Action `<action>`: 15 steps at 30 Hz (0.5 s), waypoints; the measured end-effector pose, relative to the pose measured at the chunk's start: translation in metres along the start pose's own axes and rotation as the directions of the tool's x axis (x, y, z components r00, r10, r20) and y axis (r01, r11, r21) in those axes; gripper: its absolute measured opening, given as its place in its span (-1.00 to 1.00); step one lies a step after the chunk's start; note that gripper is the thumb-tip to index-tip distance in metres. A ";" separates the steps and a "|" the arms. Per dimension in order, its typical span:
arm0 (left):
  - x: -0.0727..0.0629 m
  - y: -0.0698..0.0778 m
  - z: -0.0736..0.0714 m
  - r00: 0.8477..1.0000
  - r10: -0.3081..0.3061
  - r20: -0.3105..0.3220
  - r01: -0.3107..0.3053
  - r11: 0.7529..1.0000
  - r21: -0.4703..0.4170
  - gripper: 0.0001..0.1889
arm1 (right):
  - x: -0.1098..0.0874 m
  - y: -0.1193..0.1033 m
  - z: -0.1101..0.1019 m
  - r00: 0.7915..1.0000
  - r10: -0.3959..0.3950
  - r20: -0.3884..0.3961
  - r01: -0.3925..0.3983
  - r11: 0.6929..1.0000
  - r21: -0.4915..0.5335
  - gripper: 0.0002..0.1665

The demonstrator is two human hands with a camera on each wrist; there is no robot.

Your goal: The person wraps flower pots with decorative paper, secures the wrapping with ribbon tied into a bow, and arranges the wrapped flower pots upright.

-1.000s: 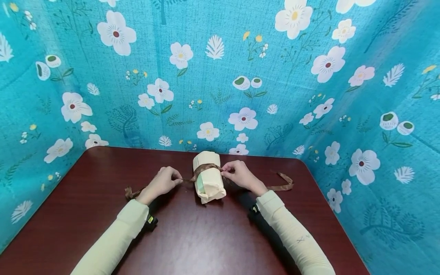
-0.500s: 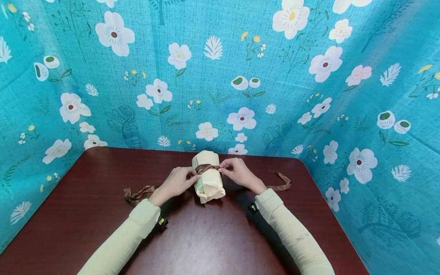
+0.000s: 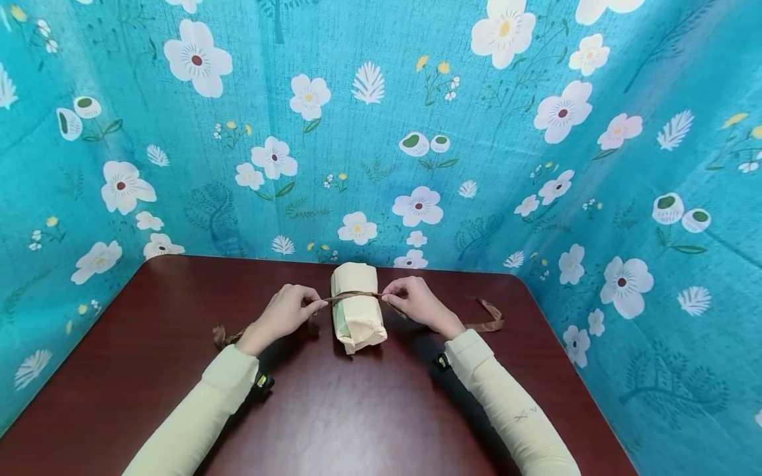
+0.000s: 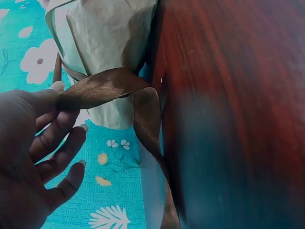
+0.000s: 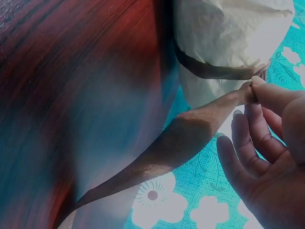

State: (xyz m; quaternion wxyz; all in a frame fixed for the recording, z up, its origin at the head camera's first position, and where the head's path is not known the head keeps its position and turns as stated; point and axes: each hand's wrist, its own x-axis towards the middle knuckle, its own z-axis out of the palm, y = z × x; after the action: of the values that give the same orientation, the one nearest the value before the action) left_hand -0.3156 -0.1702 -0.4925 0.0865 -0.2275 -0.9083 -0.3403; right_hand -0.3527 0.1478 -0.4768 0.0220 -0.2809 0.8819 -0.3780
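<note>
A package wrapped in cream paper (image 3: pixel 358 316) lies near the far side of the table, with a pale green strip along its left side. Brown ribbon (image 3: pixel 357 293) crosses over its top, drawn into a narrow, taut line. To the left of the package, my left hand (image 3: pixel 286 312) pinches the ribbon between thumb and index finger; the other fingers (image 4: pixel 62 160) are spread loosely. On the opposite side, my right hand (image 3: pixel 415 303) pinches the ribbon close against the package. In the right wrist view a twisted length of ribbon (image 5: pixel 167 148) trails from that pinch down to the table.
A dark red-brown table (image 3: pixel 357 410) spreads out in front of the package. Loose ribbon ends lie beyond each wrist, one crumpled tail (image 3: pixel 221 336) at left and a folded one (image 3: pixel 493 316) at right. A turquoise floral cloth (image 3: pixel 381 165) hangs around the table's back and sides.
My left hand moved in onto the package's left edge, then back out left, pinching the ribbon. The ribbon over the top went from wide and loose to narrow and taut. My right hand barely moved.
</note>
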 end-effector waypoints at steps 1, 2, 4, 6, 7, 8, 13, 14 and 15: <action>0.000 -0.001 -0.001 1.000 0.005 -0.002 -0.005 1.000 -0.002 -0.79 | 0.000 0.000 -0.001 1.000 0.001 -0.002 -0.001 1.000 -0.003 -0.86; 0.001 -0.001 -0.001 1.000 0.010 -0.001 -0.010 1.000 -0.003 -0.80 | 0.000 0.001 -0.002 1.000 0.007 -0.005 -0.007 1.000 -0.009 -0.86; 0.001 -0.003 -0.002 1.000 0.008 0.004 -0.008 1.000 -0.002 -0.80 | 0.000 0.001 -0.003 1.000 0.021 -0.001 -0.021 1.000 -0.021 -0.84; 0.000 -0.004 -0.003 1.000 -0.007 0.008 0.007 1.000 0.004 -0.81 | 0.000 0.002 -0.004 0.999 0.035 0.012 -0.034 0.999 -0.033 -0.83; -0.001 -0.004 -0.003 1.000 -0.010 0.011 0.010 1.000 0.009 -0.81 | -0.001 0.003 -0.004 0.999 0.040 0.018 -0.039 0.999 -0.035 -0.83; -0.002 -0.004 -0.003 1.000 -0.017 0.012 0.016 1.000 0.013 -0.80 | -0.002 0.003 -0.004 0.999 0.048 0.024 -0.047 0.998 -0.035 -0.82; -0.003 -0.006 -0.005 1.000 -0.011 0.008 0.010 1.000 0.025 -0.78 | -0.005 0.007 -0.005 0.998 0.060 0.024 -0.059 0.997 -0.040 -0.80; -0.003 -0.007 -0.005 1.000 -0.010 0.006 0.010 1.000 0.025 -0.79 | -0.005 0.007 -0.005 0.998 0.054 0.019 -0.054 0.997 -0.049 -0.81; -0.003 -0.007 -0.006 1.000 -0.009 0.005 0.009 1.000 0.027 -0.79 | -0.005 0.008 -0.006 0.999 0.050 0.013 -0.050 0.997 -0.053 -0.81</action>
State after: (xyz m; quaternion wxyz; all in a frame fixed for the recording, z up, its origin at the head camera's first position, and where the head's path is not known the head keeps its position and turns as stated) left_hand -0.3163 -0.1803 -0.4931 0.0854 -0.2231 -0.9140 -0.3279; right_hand -0.3540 0.1583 -0.4788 0.0302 -0.2618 0.8981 -0.3520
